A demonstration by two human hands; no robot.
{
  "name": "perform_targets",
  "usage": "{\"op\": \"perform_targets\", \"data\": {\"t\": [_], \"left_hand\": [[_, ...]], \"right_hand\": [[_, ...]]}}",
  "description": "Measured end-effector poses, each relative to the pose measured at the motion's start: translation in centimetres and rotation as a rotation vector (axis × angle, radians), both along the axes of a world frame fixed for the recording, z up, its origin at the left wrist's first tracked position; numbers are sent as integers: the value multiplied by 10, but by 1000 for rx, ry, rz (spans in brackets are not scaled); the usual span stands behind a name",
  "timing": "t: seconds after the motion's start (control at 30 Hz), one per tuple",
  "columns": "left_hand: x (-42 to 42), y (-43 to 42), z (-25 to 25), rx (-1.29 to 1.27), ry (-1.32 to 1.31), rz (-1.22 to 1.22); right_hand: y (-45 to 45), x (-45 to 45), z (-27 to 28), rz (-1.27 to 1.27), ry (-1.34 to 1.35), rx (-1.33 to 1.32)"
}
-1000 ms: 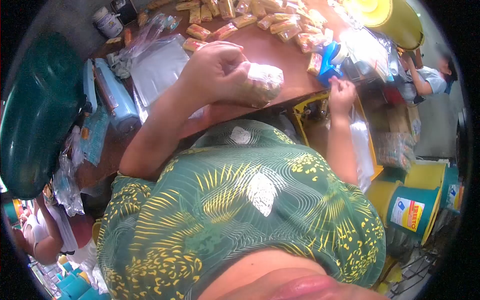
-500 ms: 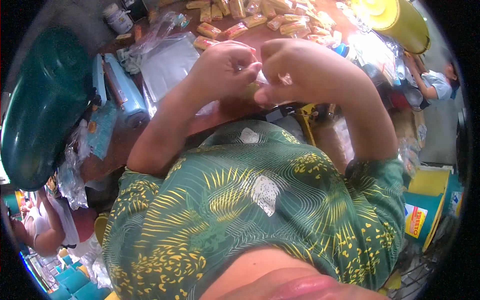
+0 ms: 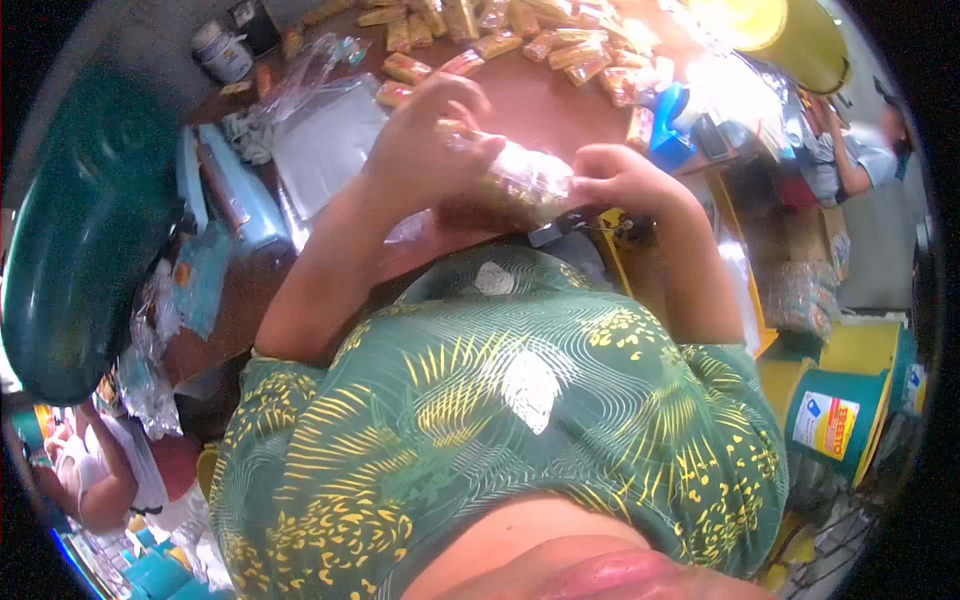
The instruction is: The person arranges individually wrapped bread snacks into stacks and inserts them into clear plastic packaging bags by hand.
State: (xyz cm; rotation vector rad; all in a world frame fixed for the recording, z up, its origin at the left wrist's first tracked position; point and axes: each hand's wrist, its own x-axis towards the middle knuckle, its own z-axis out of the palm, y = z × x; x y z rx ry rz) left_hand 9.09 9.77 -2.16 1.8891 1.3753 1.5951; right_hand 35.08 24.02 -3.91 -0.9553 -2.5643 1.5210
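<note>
My left hand [image 3: 435, 135] grips one end of a clear plastic bag [image 3: 530, 182] with whitish and yellowish contents, held above the near edge of the brown table [image 3: 545, 100]. At the bag's other end, the fingers of my right hand [image 3: 620, 182] are pinched on the plastic. Small wrapped yellow packs [image 3: 460, 20] lie in a loose pile along the far side of the table. A blue tape dispenser [image 3: 670, 125] stands to the right of my hands. To the left lies a stack of clear plastic sheets [image 3: 325, 145].
A light blue device [image 3: 240, 190] and a large dark green container [image 3: 85, 240] are at the left. Yellow tubs [image 3: 800, 45] stand at the upper right, labelled green tubs [image 3: 860, 395] at the lower right. One person [image 3: 860, 155] is at the right, another [image 3: 110, 470] at the lower left.
My right hand went from beside the tape dispenser to the bag, covering it half a second ago. Now it is lower at the bag's right end, and the bag shows again between my hands.
</note>
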Motion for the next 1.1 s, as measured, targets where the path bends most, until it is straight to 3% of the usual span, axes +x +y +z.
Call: {"op": "perform_targets", "data": {"t": [0.03, 0.1, 0.13, 0.17, 0.27, 0.3, 0.37, 0.43, 0.5, 0.6, 0.63, 0.7, 0.77, 0.8, 0.87, 0.93, 1.03, 1.1], "left_hand": [[-4, 1, -6, -61, -81, -59], [-15, 1, -16, -186, -238, -169], [-10, 0, -18, -252, -558, -280], [-7, 4, -22, -253, -622, -283], [-3, 13, -30, -288, -726, -286], [-3, 16, -30, -315, -702, -283], [-2, 18, -30, -337, -684, -289], [0, 20, -30, -331, -698, -304], [-1, 18, -30, -327, -714, -290], [-1, 12, -26, -336, -733, -269], [0, 9, -24, -340, -738, -264], [5, 8, -20, -311, -691, -226], [8, 8, -18, -303, -658, -181], [9, 8, -18, -316, -647, -162], [10, 8, -19, -329, -645, -133], [15, 11, -19, -318, -669, -121], [24, 12, -16, -313, -676, -113], [28, 8, -10, -352, -694, -111]], "right_hand": [[2, 16, 3, -86, 114, 236], [21, 53, -17, -713, 596, 145], [43, 74, -33, -966, 616, 239], [66, 92, -47, -1222, 632, 330], [99, 121, -54, -1230, 364, 89], [108, 117, -61, -1172, 561, -327], [118, 107, -69, -1216, 413, -294], [102, 94, -71, -1122, 508, 249], [82, 92, -67, -922, 272, 1039], [42, 95, -75, -866, 125, 1209], [53, 114, -104, -905, 37, 1306], [56, 138, -121, -931, -1, 1185], [48, 131, -96, -994, 78, 805], [47, 121, -77, -858, 205, 766], [17, 72, 11, -572, 228, 474], [9, 30, 62, -142, 248, 437], [-20, -34, 108, 311, 393, 494], [-40, -70, 130, 473, 131, 578]]}}
